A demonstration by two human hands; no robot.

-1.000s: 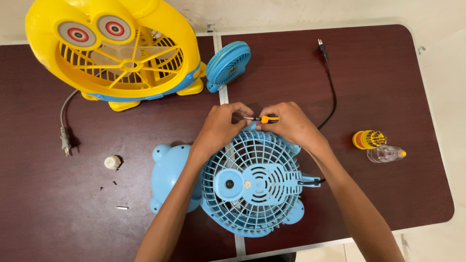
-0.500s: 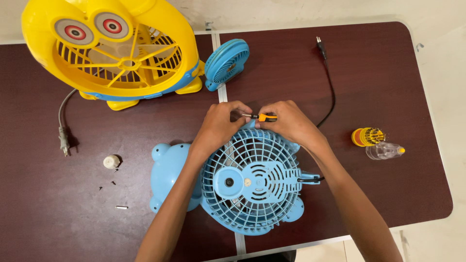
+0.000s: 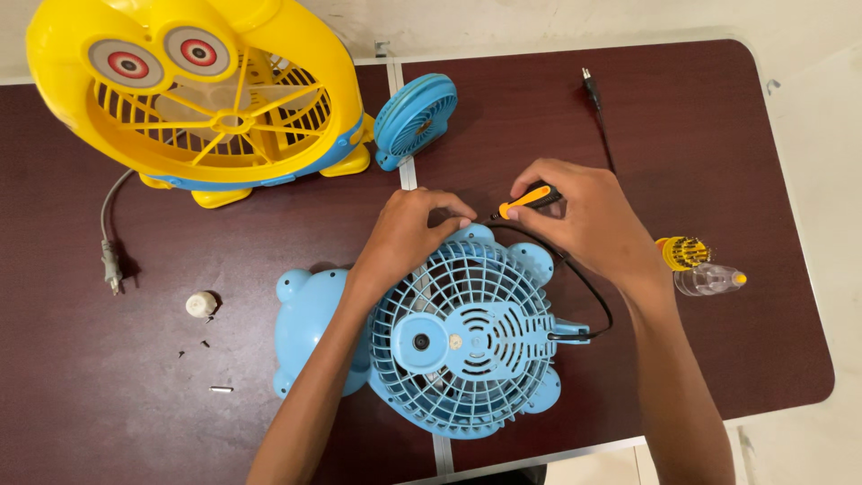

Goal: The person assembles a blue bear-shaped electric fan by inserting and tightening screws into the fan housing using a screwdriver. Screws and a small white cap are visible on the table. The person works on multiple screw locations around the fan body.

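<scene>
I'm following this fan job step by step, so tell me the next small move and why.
Probably bring the screwdriver tip back down to the top rim of the blue fan grille. The right hand holds it raised just off the rim, while the left hand grips that same edge, steadying it.

A dark maroon folding table (image 3: 718,126) fills most of the view, its top made of two halves that meet at a pale metal seam (image 3: 401,175) running from the far edge to the near edge, slightly left of the middle. A thin light trim lines the table's rim, and the far right and near right corners are rounded. Beyond the far edge and along the right side lies a cream, smooth floor (image 3: 817,135) with faint tile joints. The light is even and soft, coming from above, and throws only short, weak shadows on the tabletop
</scene>
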